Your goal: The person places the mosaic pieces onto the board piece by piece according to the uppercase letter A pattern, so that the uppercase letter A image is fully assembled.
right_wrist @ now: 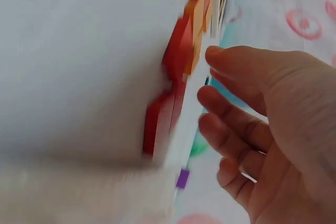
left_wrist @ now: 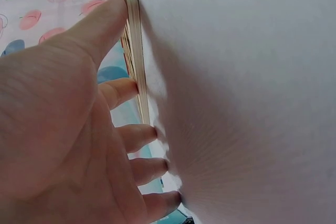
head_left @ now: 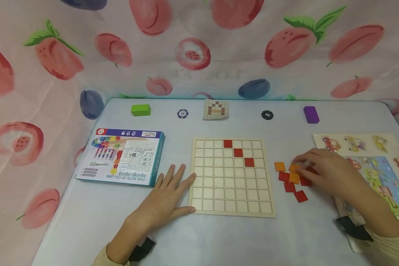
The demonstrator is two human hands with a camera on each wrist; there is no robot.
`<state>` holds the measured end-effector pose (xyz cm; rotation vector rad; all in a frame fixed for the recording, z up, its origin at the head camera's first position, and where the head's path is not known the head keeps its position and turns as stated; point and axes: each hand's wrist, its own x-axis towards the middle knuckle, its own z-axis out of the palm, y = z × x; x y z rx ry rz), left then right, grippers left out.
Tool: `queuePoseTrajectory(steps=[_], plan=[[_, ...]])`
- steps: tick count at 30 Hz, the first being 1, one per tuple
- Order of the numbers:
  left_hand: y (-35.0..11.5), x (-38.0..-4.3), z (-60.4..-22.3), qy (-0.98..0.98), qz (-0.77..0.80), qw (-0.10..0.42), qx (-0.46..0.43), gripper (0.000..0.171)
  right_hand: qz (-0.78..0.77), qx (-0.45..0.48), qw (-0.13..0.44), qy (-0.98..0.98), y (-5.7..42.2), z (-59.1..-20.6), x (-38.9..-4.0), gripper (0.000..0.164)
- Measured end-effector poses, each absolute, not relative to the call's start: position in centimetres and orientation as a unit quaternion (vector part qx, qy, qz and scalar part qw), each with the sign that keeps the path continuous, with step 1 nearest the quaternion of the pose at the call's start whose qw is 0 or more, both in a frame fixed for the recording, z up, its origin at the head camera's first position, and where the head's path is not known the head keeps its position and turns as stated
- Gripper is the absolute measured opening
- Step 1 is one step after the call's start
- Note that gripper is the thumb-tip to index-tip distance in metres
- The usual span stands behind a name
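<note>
A square wooden grid board (head_left: 231, 183) lies flat, with three red tiles (head_left: 238, 152) set diagonally in its upper cells. My left hand (head_left: 164, 199) lies spread on the table, its thumb and index fingertip touching the board's left edge. In the left wrist view, the thumb (left_wrist: 102, 27) rests against the board's side. Over loose red and orange tiles to the right of the board hovers my right hand (head_left: 330, 175), fingers bent loosely. The right wrist view shows no tile between its thumb and fingers, and red tiles (right_wrist: 178, 48) lying beside them.
At left lies a boxed bead set (head_left: 119, 157); at right, a picture puzzle board (head_left: 394, 147) sits under my right forearm. Along the back are a green block (head_left: 141, 110), a patterned card (head_left: 216, 109), two poker chips (head_left: 267, 115) and a purple block (head_left: 311, 115).
</note>
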<state>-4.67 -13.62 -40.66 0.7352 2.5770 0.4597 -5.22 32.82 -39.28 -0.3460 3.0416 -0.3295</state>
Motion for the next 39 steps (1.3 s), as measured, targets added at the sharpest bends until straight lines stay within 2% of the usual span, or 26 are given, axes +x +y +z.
queuePoseTrajectory(steps=[9, 16, 23, 30, 39], plan=[[-13.6, -4.6, -40.5, 0.928, 0.163, 0.208, 0.263, 0.088, -0.089, -0.102, 0.046, 0.990, 35.5, -39.5, -3.8, 0.028], [-13.6, -4.5, -40.5, 0.927, 0.170, 0.209, 0.261, 0.086, -0.088, -0.068, 0.076, 0.991, 35.9, -39.6, -4.0, 0.033], [-13.6, -4.5, -40.6, 0.929, 0.164, 0.206, 0.259, 0.087, -0.085, -0.049, 0.068, 0.993, 35.7, -39.7, -4.1, 0.040], [-13.6, -4.5, -40.6, 0.930, 0.161, 0.206, 0.259, 0.088, -0.088, -0.042, 0.060, 0.993, 35.8, -39.9, -4.2, 0.037], [-13.5, -4.6, -40.6, 0.929, 0.157, 0.214, 0.258, 0.088, -0.111, -0.071, -0.001, 0.991, 33.8, -39.6, -4.2, 0.033]])
